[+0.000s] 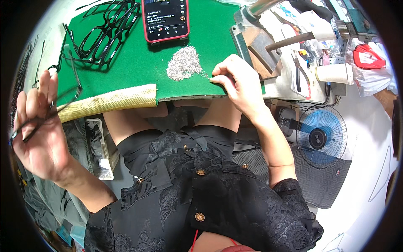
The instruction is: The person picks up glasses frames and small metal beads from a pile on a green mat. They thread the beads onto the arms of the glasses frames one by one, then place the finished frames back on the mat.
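Counter covered in green felt, small fan on the floor. Left hand pinches a black glasses frame, slanting up-right off the counter's left edge. Right hand, fingers pressed together, picks beside the screw pile.

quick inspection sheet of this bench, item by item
surface: green mat with a worn yellowish front edge.
job's things: black glasses frame in the left hand; pile of tiny silver parts by the right hand.
clutter: stack of black frames, red-cased phone, pliers.
hands: left raised, closed on the frame; right fingertips pinch at the pile's edge.
cables: dark ones under the bench near the fan, unclear.
surroundings: metal press, blue fan on the floor.
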A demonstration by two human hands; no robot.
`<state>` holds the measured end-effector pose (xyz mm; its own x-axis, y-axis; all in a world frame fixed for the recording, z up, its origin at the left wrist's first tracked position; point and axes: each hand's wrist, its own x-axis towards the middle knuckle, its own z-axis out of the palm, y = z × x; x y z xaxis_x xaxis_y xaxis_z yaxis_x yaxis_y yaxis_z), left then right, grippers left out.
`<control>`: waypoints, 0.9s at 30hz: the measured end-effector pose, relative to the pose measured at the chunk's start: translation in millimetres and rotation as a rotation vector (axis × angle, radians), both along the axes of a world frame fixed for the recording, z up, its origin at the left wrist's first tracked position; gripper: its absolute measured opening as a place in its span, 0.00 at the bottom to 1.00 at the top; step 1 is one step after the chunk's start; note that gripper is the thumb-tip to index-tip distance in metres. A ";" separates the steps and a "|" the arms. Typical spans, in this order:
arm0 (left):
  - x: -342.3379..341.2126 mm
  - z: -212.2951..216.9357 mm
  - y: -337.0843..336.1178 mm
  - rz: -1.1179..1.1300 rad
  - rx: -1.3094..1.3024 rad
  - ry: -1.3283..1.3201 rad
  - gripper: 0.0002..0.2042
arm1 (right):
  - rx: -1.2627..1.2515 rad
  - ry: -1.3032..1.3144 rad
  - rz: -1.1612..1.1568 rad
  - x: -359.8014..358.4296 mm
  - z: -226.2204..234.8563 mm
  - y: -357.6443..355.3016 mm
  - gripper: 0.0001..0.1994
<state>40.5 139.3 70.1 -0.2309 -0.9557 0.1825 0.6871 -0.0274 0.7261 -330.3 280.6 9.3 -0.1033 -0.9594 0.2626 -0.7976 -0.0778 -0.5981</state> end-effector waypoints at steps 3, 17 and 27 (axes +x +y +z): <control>-10.2 10.8 14.8 -0.257 0.016 0.020 0.17 | -0.018 0.103 0.027 -2.1 -1.3 -1.0 0.06; -106.5 52.3 58.2 -0.437 -0.176 -0.551 0.30 | -0.013 -0.122 0.048 -7.2 -1.7 1.6 0.04; -169.2 42.3 82.2 -1.050 0.100 -0.468 0.21 | -0.354 -0.765 0.329 -5.9 64.6 6.8 0.06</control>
<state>-128.8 221.5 112.4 -0.9459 -0.2579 -0.1967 -0.0443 -0.4980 0.8660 -336.2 287.3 73.9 -0.1054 -0.8477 0.5199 -0.0970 -0.5116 -0.8537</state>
